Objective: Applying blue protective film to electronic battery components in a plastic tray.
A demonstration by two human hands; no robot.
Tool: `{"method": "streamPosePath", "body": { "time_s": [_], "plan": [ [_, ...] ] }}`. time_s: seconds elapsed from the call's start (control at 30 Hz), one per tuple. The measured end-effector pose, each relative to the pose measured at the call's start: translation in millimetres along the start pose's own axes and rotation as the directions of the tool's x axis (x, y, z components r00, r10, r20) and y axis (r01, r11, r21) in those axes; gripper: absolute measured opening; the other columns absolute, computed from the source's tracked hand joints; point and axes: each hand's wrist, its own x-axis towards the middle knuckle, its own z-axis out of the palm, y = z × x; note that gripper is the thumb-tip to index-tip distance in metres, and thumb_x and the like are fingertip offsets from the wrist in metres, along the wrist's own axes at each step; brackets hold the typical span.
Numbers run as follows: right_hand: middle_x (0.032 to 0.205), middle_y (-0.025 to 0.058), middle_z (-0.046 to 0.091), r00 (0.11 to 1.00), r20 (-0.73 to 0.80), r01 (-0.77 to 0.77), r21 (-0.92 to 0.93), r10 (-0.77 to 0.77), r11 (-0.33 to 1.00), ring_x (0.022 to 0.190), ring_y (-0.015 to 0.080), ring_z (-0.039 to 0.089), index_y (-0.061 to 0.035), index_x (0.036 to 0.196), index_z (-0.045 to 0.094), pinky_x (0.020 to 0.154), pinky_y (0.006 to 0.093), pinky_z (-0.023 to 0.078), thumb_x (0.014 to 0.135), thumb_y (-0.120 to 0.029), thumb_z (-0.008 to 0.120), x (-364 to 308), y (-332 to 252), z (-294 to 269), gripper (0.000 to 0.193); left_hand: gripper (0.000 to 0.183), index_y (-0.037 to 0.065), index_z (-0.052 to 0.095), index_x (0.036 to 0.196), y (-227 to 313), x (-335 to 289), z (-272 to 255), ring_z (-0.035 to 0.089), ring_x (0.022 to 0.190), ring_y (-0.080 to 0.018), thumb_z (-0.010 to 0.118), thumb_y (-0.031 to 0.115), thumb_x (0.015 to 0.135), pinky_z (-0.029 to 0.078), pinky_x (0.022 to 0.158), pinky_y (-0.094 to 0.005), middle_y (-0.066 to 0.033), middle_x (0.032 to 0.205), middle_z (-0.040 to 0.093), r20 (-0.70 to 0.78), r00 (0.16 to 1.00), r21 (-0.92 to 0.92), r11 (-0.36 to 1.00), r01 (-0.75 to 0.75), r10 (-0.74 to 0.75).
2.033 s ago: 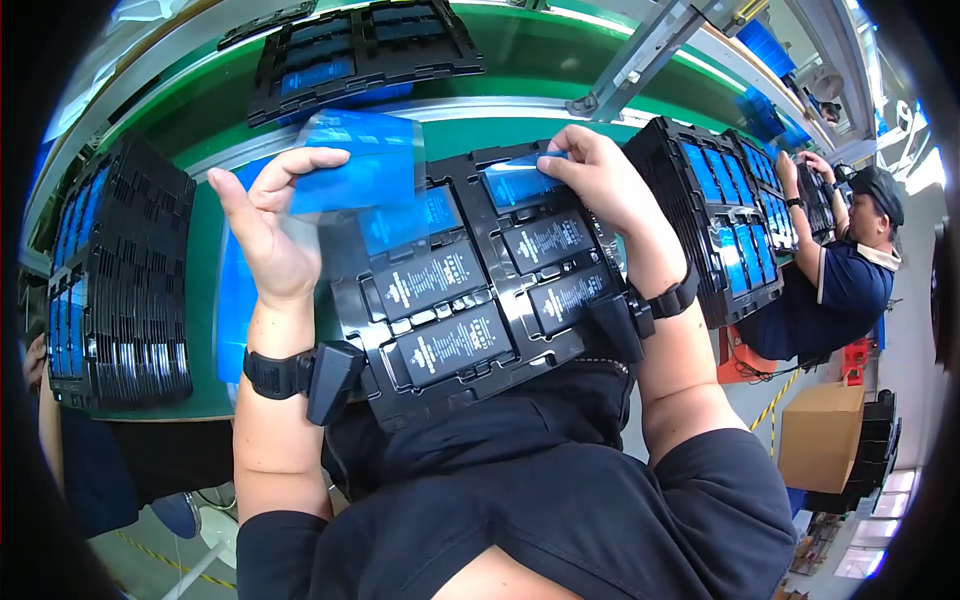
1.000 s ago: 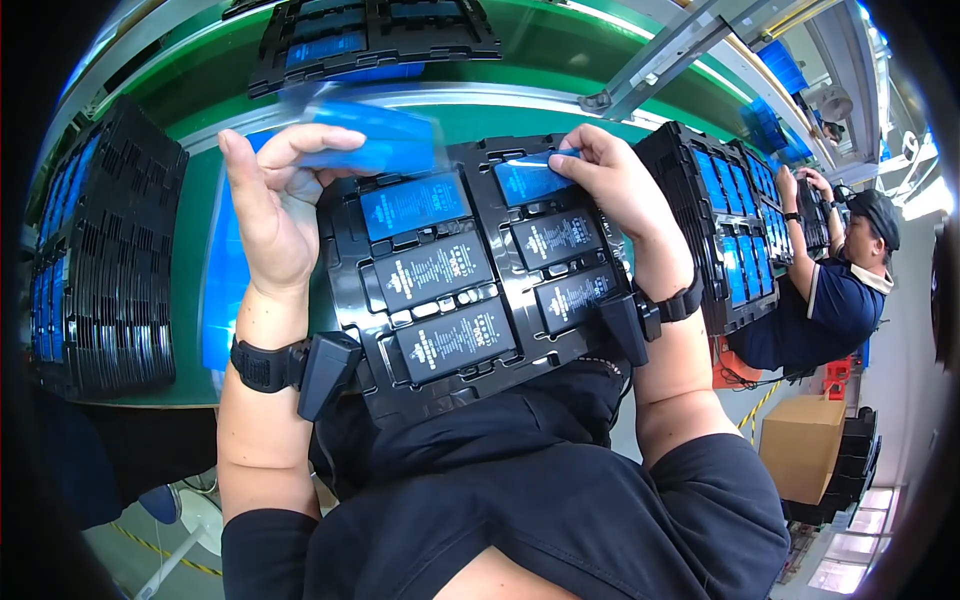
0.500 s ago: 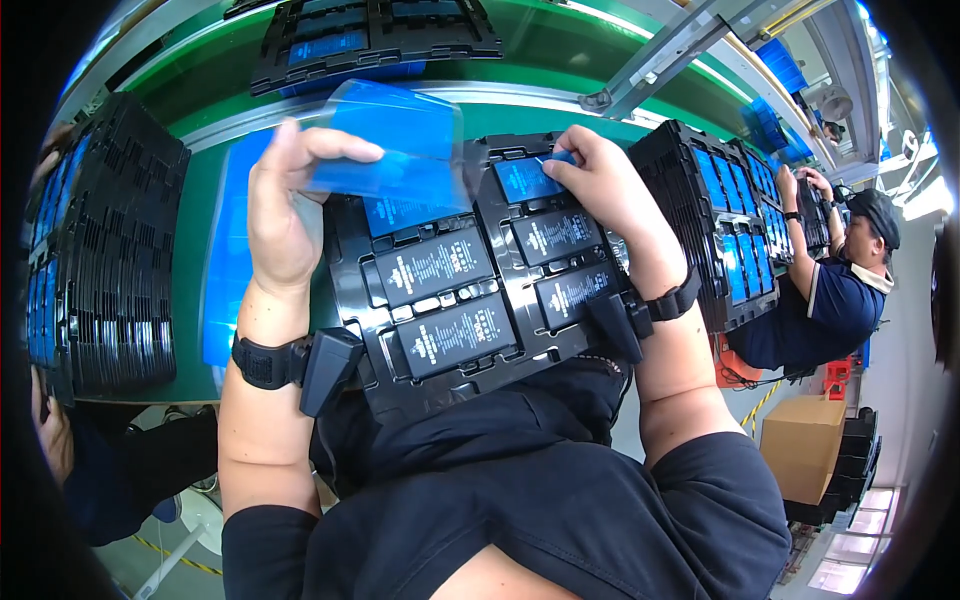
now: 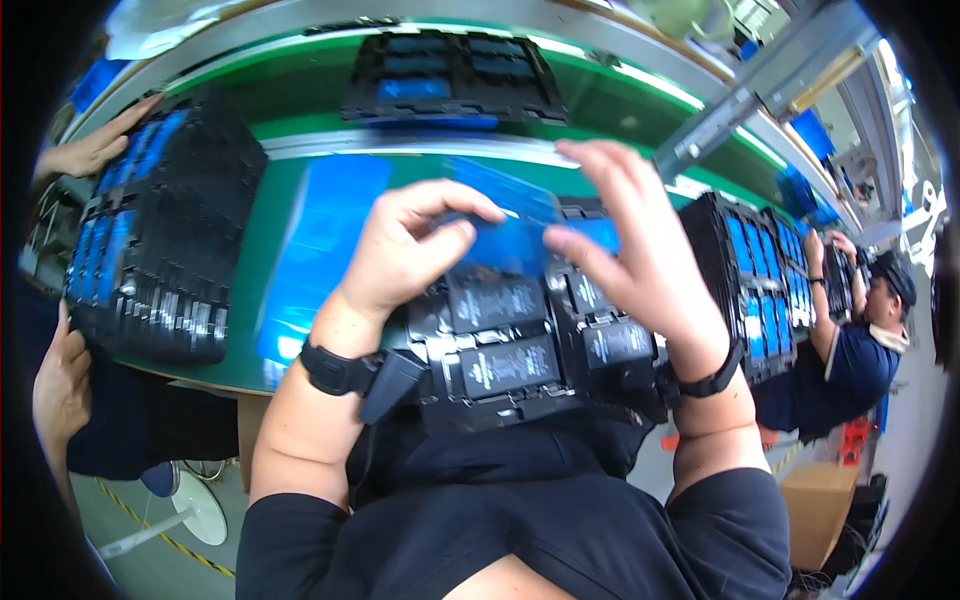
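My left hand (image 4: 408, 240) pinches a translucent blue film sheet (image 4: 500, 195) over the far part of a black plastic tray (image 4: 440, 412). The tray lies in front of me and holds flat black battery packs (image 4: 512, 366) with pale print, in two columns. Blue film covers one pack (image 4: 598, 234) at the far right of the tray. To the right of the sheet, my right hand (image 4: 640, 255) hovers with fingers spread and smeared by motion, its thumb close to the sheet's edge. The sheet and my hands hide the far end of the tray.
More blue film sheets (image 4: 325, 235) lie on the green bench at left. Tall stacks of black trays stand at left (image 4: 185, 240) and right (image 4: 710, 240). Another filled tray (image 4: 455, 85) sits beyond the rail. A co-worker's hands (image 4: 85, 155) touch the left stack; another person (image 4: 850, 350) works at right.
My right hand has come off the far right pack, and its fingers have spread. The blue sheet in my left hand has moved toward it. The whole view has shifted.
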Motion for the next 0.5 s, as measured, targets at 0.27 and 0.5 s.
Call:
{"method": "streamPosePath", "body": {
  "time_s": [0.27,0.5],
  "plan": [
    [0.087,0.0152,0.065,0.981,-0.147,-0.078,0.295,0.126,0.952,0.078,0.0285,0.064,-0.0016,0.098,0.063,0.071,0.0334,0.05,0.081,0.002,0.063,-11,-17,48,0.018,0.063,0.007,0.035,0.142,-3,-3,7,0.058,0.094,-0.0075,0.06,0.001,0.085,0.048,0.083,-0.024,-0.0071,0.136,0.048,0.06,0.995,-0.124,0.99,-0.073,0.081],
    [0.084,0.0113,0.063,0.962,-0.232,-0.073,0.303,0.147,0.95,0.076,0.0205,0.061,0.0014,0.09,0.061,0.07,0.0289,0.047,0.083,0.005,0.06,-25,-9,41,0.009,0.056,0.006,0.039,0.14,-10,3,12,0.05,0.074,-0.0011,0.061,0.007,0.088,0.044,0.069,-0.0188,0.0007,0.084,0.061,0.154,0.983,-0.121,0.985,0.12,-0.101]
  ]
}}
